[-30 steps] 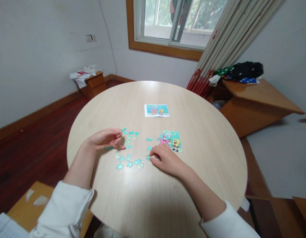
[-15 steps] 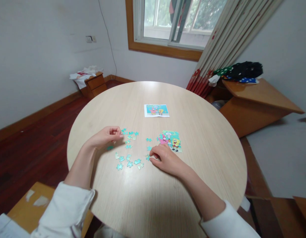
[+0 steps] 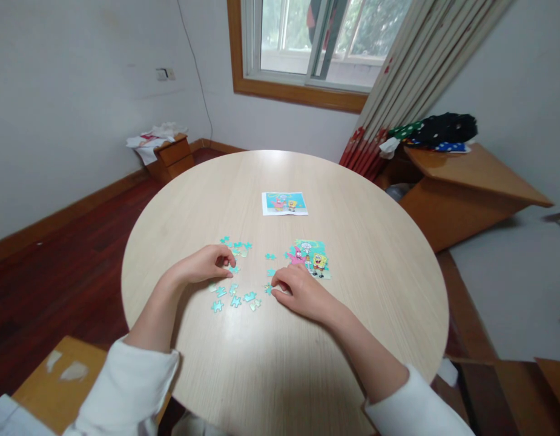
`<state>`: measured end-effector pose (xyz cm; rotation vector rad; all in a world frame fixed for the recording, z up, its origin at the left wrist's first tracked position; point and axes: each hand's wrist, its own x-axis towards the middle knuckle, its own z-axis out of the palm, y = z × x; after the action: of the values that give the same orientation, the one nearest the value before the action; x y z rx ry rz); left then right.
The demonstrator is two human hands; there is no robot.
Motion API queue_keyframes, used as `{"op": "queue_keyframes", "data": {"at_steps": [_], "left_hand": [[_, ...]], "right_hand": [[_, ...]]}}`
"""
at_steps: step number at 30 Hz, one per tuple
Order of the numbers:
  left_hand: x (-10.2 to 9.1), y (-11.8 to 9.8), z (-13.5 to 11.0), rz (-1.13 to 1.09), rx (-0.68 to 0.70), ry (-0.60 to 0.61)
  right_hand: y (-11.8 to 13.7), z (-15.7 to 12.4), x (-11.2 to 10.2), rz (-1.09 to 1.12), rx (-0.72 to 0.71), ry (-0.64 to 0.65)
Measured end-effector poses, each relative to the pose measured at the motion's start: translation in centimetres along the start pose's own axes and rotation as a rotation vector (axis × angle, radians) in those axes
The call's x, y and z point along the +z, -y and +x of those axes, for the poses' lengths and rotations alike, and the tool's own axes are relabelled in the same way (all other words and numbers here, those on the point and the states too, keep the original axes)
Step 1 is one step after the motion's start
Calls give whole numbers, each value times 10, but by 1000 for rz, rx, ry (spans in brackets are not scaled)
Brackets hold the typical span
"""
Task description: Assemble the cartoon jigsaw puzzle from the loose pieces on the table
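Note:
Several loose teal puzzle pieces (image 3: 235,299) lie scattered on the round wooden table (image 3: 375,242). My left hand (image 3: 201,266) rests among them, fingers curled, thumb and forefinger pinched on a teal piece (image 3: 232,269). My right hand (image 3: 298,292) lies curled on the table, its fingertips pressed on a small piece (image 3: 267,289) at the left of it. Just beyond my right hand sits the partly joined cartoon puzzle (image 3: 312,255). A printed reference picture (image 3: 284,203) lies farther back on the table.
A tilted wooden desk (image 3: 470,175) with dark spotted cloth (image 3: 443,128) stands at the right, beside striped curtains (image 3: 398,85) and a window. A small cabinet (image 3: 171,154) sits by the left wall. A cardboard box (image 3: 62,369) is at my lower left.
My left hand has come down and to the right, from above the upper pieces onto a piece in the middle of the scatter. My right hand has stayed put.

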<state>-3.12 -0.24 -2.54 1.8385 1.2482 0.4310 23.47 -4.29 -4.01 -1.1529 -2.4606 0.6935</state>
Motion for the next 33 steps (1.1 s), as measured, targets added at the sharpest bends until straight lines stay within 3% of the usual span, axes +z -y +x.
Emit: {"op": "queue_keyframes", "data": {"at_steps": [12, 14, 20, 23, 27, 33], "left_hand": [[1, -4, -2, -66, -21, 9], [0, -3, -1, -98, -26, -66], [-10, 12, 6, -76, -75, -545], [-14, 23, 8, -52, -141, -690], [-16, 30, 9, -98, -157, -736], [-13, 25, 10, -79, -127, -687]], "right_hand": [[-1, 0, 1, -1, 1, -2], [0, 0, 0, -2, 5, 0], [3, 0, -2, -1, 15, 14], [2, 0, -1, 2, 12, 13], [1, 0, -1, 0, 21, 11], [2, 0, -1, 2, 20, 7]]}}
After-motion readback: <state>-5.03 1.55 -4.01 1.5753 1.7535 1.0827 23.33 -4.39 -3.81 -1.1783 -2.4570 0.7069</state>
